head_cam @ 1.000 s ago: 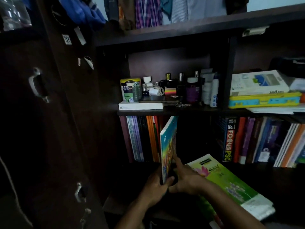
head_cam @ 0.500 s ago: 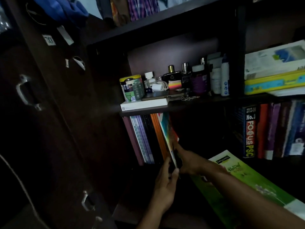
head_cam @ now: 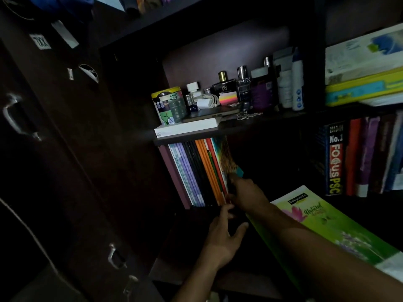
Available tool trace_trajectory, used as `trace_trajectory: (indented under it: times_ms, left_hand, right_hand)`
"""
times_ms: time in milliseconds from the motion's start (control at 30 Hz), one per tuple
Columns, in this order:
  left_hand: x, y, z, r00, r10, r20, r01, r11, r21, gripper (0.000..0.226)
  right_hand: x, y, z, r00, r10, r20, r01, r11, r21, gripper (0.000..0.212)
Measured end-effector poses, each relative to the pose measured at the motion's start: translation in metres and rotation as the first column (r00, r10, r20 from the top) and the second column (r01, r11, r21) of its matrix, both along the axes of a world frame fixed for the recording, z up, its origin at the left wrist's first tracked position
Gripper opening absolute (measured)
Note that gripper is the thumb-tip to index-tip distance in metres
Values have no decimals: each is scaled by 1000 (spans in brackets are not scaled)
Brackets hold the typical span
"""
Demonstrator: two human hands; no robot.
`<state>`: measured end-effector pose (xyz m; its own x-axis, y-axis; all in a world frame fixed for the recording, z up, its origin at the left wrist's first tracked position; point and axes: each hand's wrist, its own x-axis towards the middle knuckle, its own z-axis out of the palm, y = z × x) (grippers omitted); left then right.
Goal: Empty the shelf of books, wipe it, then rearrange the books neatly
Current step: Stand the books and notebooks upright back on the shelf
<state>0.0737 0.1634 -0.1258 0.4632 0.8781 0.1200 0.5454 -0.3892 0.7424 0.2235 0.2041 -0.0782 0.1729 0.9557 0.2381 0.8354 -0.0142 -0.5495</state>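
Place: a home, most likely a bedroom corner, dimly lit.
Furniture: a dark wooden wardrobe door (head_cam: 54,149) with metal handles (head_cam: 13,116) stands beside open shelves (head_cam: 250,125).
Personal items: perfume bottles (head_cam: 224,83), a charger (head_cam: 207,102) and a printed tin (head_cam: 168,105) crowd 1 shelf.
Reading matter: study books (head_cam: 196,171) stand upright below.
Clothing: shirts (head_cam: 152,2) hang above.

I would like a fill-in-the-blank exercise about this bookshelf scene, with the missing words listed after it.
1. The right hand presses the colourful book against the row of ____ books.
2. The left hand is ____, holding nothing.
3. The green book lies ____ the right forearm.
4. The white box sits on the shelf ____ the standing books.

Missing words: standing; open; under; above
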Motion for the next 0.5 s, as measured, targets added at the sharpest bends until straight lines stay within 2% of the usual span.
trace_trajectory:
  times_ms: [33,133,200,267,333,400,500]
  left_hand:
    - [1,-3,2,999,-22,-42,22,1000,2,55]
    - [5,-7,6,976,-70,-207,99,986,133,98]
    - [6,-5,6,958,-62,-280,118,975,189,105]
    - [7,-4,6,952,-53,-301,120,971,208,91]
    - [7,-6,6,956,-63,-288,124,973,196,67]
    - [4,-7,6,968,-89,-233,133,975,179,49]
    - [1,-13,12,975,-118,-189,149,976,157,38]
  right_hand:
    - [2,-5,7,1000,21,-2,-21,1000,-17,55]
    - [11,-29,30,999,36,12,-35,998,-51,50]
    - [18,-54,40,994,15,110,-9,998,-54,48]
    - [25,-91,44,950,-26,310,80,983,-164,62]
    - [30,-133,43,905,-34,423,174,939,-297,84]
    - [30,-167,39,905,-33,424,209,904,-374,97]
    - [23,-191,30,890,-17,455,213,899,-384,102]
